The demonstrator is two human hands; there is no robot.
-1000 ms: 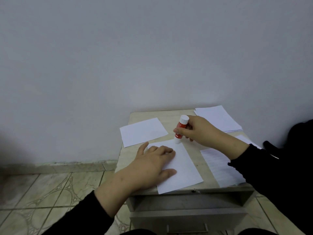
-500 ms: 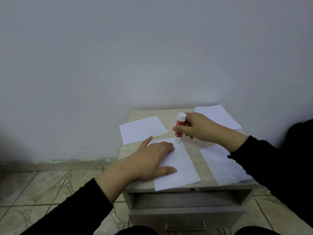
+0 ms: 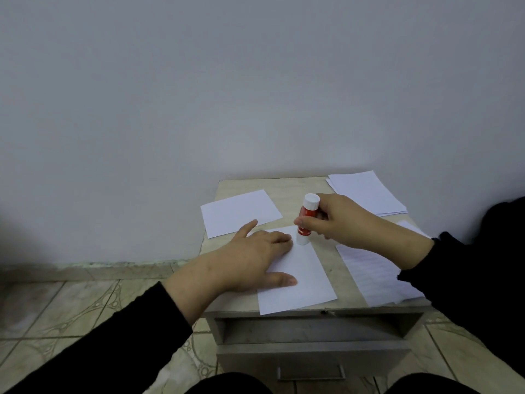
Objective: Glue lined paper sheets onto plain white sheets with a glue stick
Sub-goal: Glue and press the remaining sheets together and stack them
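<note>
A plain white sheet [image 3: 301,277] lies at the front middle of the small beige table [image 3: 295,186]. My left hand [image 3: 252,260] rests flat on its left part, fingers spread. My right hand [image 3: 335,220] grips a red and white glue stick [image 3: 306,220], held upside down with its tip against the sheet's far edge. A lined sheet [image 3: 372,274] lies to the right, partly under my right forearm. Another plain white sheet [image 3: 238,211] sits at the back left.
A stack of paper sheets [image 3: 366,194] lies at the table's back right corner. Below the tabletop is an open slot above a drawer with a handle [image 3: 311,373]. A grey wall rises right behind the table. Tiled floor [image 3: 71,314] spreads to the left.
The view has shifted slightly. My right hand has slid the glue stick a little along the sheet's far edge; my left hand stays flat on the sheet.
</note>
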